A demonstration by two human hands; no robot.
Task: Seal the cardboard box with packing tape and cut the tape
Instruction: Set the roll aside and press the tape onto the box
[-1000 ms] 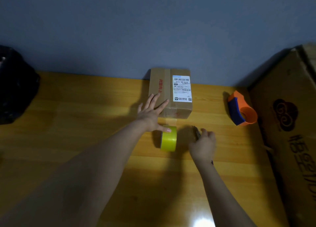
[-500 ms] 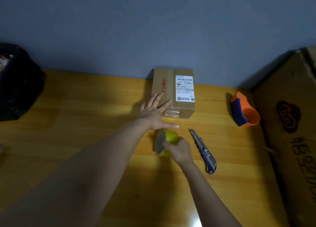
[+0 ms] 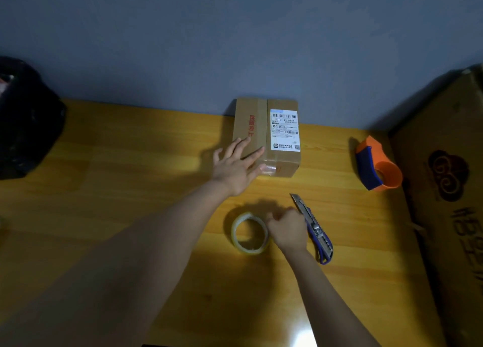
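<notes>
A dim wooden surface [image 3: 130,190] meets a blue wall. The cardboard box [image 3: 266,135] sits against that wall, the left hand [image 3: 234,167] flat on its near corner, fingers [image 3: 241,144] spread. The right hand [image 3: 287,230] is curled at the tape roll [image 3: 249,233], apparently pinching its rim. The glossy strip already across the box's front could wrinkle or lift if pulled unevenly, and the utility knife [image 3: 312,227] lies beside the knuckles.
</notes>
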